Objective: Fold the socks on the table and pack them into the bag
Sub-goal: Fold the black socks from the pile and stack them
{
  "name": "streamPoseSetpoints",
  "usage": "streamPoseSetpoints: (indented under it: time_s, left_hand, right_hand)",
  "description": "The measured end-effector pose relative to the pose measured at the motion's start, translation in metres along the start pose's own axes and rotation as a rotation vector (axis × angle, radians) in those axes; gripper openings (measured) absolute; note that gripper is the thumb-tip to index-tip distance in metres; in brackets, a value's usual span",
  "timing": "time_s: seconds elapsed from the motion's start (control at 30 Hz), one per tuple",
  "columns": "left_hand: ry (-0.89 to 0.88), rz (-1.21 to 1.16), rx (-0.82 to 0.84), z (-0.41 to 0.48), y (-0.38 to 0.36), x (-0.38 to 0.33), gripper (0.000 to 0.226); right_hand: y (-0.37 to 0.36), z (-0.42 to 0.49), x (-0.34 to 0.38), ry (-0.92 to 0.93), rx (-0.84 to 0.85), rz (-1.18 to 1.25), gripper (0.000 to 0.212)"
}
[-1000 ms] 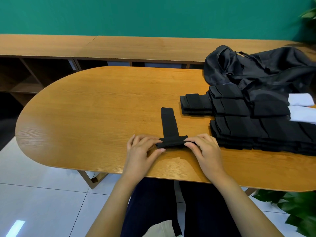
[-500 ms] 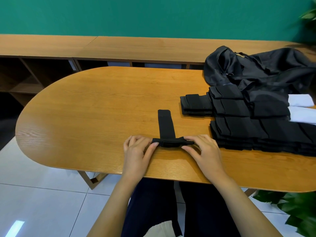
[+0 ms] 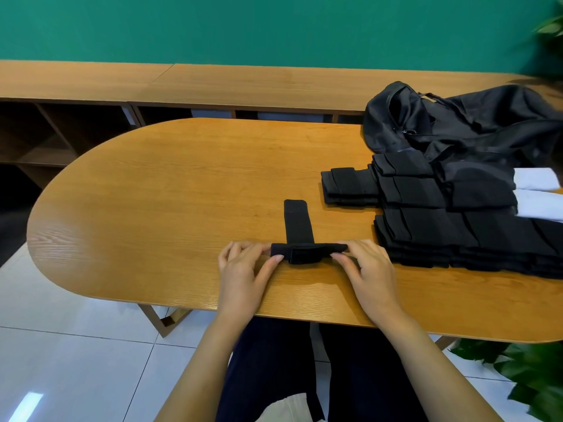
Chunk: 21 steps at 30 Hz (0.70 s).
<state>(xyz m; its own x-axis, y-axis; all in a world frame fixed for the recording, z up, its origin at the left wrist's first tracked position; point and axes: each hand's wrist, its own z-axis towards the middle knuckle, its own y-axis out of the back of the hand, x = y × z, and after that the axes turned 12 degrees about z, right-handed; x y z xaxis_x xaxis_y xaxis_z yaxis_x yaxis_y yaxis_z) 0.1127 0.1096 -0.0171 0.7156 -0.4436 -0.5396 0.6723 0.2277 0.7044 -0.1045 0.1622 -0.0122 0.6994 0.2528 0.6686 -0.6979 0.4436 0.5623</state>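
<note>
A black sock pair (image 3: 300, 226) lies crossed in a T shape near the table's front edge, one strip pointing away from me and one lying crosswise at its near end. My left hand (image 3: 243, 269) pinches the crosswise strip's left end. My right hand (image 3: 367, 269) pinches its right end. Rows of flat black socks (image 3: 441, 226) are stacked to the right, with a small folded pile (image 3: 347, 190) beside them. A black bag (image 3: 457, 126) lies crumpled at the far right of the wooden table (image 3: 152, 208).
White socks (image 3: 539, 196) stick out from under the black stack at the right edge. A low wooden shelf unit (image 3: 91, 117) runs along the green wall behind the table. Plant leaves (image 3: 533, 376) show at lower right.
The crosswise strip has been drawn out wider to both sides, and both hands have moved slightly apart. The sock pair has shifted a little to the left.
</note>
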Motion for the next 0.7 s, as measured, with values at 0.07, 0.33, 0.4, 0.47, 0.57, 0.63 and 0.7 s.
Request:
streamPoseSetpoints:
  time_s: [0.07,0.33,0.4,0.47,0.57,0.63,0.7]
  left_hand:
    - [0.003,-0.034,-0.001,0.0002,0.0007,0.0001,0.034]
    - [0.039,-0.128,0.029,0.0001,0.0040,-0.0013,0.055]
    - [0.037,-0.122,0.029,0.0003,0.0045,-0.0018,0.057]
    - [0.038,-0.115,0.033,0.0001,0.0039,-0.0015,0.057]
    - [0.044,-0.067,0.046,-0.0001,0.0018,-0.0002,0.057]
    - [0.056,-0.021,0.059,0.0005,0.0003,0.0006,0.057]
    - [0.041,0.031,0.060,0.0010,-0.0006,0.0014,0.055]
  right_hand:
    - [0.0005,-0.0005,0.0010,-0.015,-0.015,0.005,0.033]
    - [0.0015,0.0003,0.0048,-0.115,-0.017,0.076,0.052]
    - [0.0016,0.0003,0.0049,-0.116,-0.029,0.092,0.052]
    - [0.0014,0.0001,0.0041,-0.121,-0.038,0.094,0.050]
    - [-0.0001,0.0008,0.0021,-0.129,-0.035,0.074,0.047]
    - [-0.0017,0.0013,0.0012,-0.121,-0.032,0.066,0.044]
    - [-0.0031,0.0016,0.0008,-0.098,-0.028,0.058,0.040]
